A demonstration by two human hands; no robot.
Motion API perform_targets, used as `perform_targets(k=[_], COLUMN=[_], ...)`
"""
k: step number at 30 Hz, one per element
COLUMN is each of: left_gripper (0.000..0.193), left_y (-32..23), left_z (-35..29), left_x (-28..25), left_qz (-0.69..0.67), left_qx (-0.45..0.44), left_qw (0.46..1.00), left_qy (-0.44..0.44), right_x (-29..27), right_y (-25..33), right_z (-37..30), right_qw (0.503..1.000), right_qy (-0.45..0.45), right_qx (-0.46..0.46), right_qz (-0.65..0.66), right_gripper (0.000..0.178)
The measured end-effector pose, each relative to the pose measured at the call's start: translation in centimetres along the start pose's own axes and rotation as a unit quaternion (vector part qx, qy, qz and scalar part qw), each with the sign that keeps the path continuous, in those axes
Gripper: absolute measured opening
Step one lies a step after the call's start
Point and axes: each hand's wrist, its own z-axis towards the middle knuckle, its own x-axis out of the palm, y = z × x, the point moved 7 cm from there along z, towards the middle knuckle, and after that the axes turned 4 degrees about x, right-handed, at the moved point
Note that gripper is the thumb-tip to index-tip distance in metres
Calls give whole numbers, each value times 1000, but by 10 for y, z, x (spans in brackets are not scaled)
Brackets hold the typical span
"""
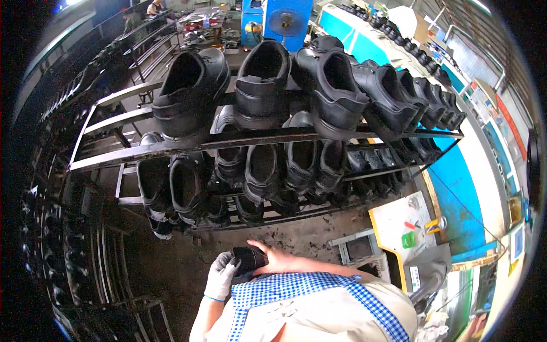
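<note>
Head view is looking down at a person in a blue checked apron [296,288] who is holding one black shoe [248,259] close to the chest, low in the picture; the left hand [221,276], in a white glove, is wrapping round the near side of the shoe; the bare right hand [279,261] is lying over its far side, fingers closed on it. Just beyond is standing a metal rack [228,139] with two rows of black shoes [262,85], toes pointing away; a yellow board [399,225] with small tools is lying to the right. I think the shoe is being checked or worked on in the hands; a next move would need a steady grip from both hands, and care around the rack bars.
</note>
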Motion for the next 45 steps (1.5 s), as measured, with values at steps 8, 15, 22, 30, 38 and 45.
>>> perform_targets(k=[8,15,22,30,38,45], left_gripper=[15,4,13,39,70,63], left_y=[46,47,11,-76,-70,-107], left_z=[33,36,25,-19,-25,-33], left_x=[3,-8,-22,-68,-58,-28], left_qz=[41,-27,107,272,-134,-29], left_qx=[-51,-129,-9,331,234,301], left_qw=[993,987,987,875,939,937], left_qy=[99,91,119,-227,-212,-178], right_x=[7,29,43,-17,-5,-31], right_y=[-36,-38,-23,14,-3,-30], right_z=[-15,-6,14,-35,-57,-43], right_qw=[995,992,993,964,929,992], right_qy=[-69,-90,-84,-256,-153,-122], right_qx=[66,61,55,-52,-138,-11], right_qz=[25,67,64,49,307,24], right_gripper=[104,102,95,91,85,34])
